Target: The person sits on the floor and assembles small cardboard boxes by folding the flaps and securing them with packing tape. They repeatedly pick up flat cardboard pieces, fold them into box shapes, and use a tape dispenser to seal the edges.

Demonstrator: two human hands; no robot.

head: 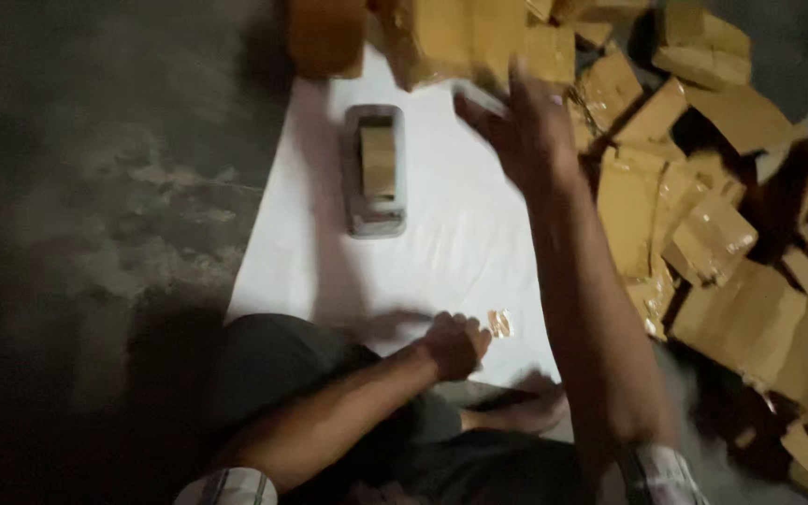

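Up top, the right hand (526, 131) is stretched out over the far end of the white sheet (451, 243) laid on the grey concrete floor (95, 187). Its fingers are spread and blurred, and a thin pale flat item (479, 97) sits at the fingertips; whether the grip actually has it pinched, I cannot tell, the blur swallows the contact.

Down low, the left hand (455, 344) is curled into a loose fist near the edge of the sheet, by the person's knee. Its grip is narrow, fingers tucked in, and nothing shows inside it. Just beside it, to the right, lies a small shiny scrap of clear brownish tape (500, 323) on the sheet, close to the knuckles but apart from them.

In the middle of the sheet, to the left of the raised arm, rests a grey metal tape dispenser with a brown roll in it (376, 170), lying flat and well apart from both hands.

All along the right side crowds a heap of brown cardboard parcels wrapped in glossy tape (703, 234), tumbled at every angle, spilling onto the sheet's edge. More of the same brown cardboard boxes (460, 37) are stacked across the far end, directly beyond the right hand's fingertips. The right forearm crosses the sheet and hides part of the heap's near edge.
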